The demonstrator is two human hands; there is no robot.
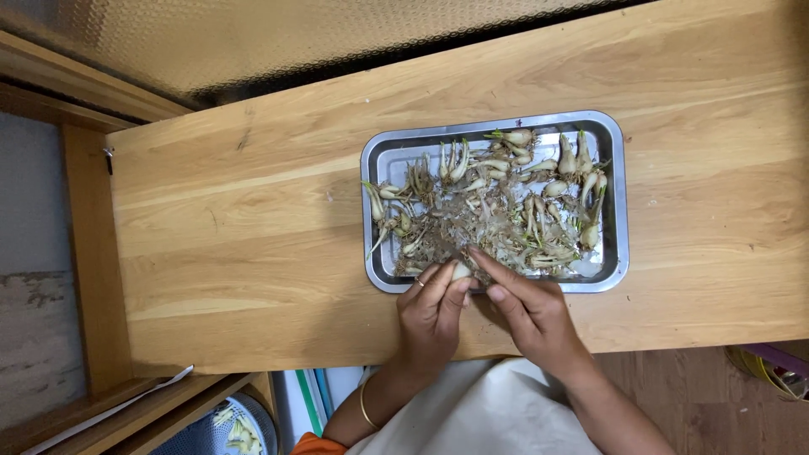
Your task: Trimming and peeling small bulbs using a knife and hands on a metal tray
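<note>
Two hands [484, 316], one garlic clove [460, 271], one steel tray [621, 211]

A home kitchen corner, seen from above. A light wooden table [253, 219] fills most of the view, its grain scuffed and lightly marked. At 12 o'clock runs a frosted, dimpled glass pane [278, 38] in a wooden frame [80, 80]. A steel tray [619, 198] of sprouting garlic cloves [506, 198] and papery peelings sits at 2 o'clock. At 7 o'clock, below the table, a mesh basket [215, 430] holds more peelings. Wood-look flooring [674, 379] shows at 4 o'clock, and bare, patchy wall [34, 253] at 9 o'clock.
</note>
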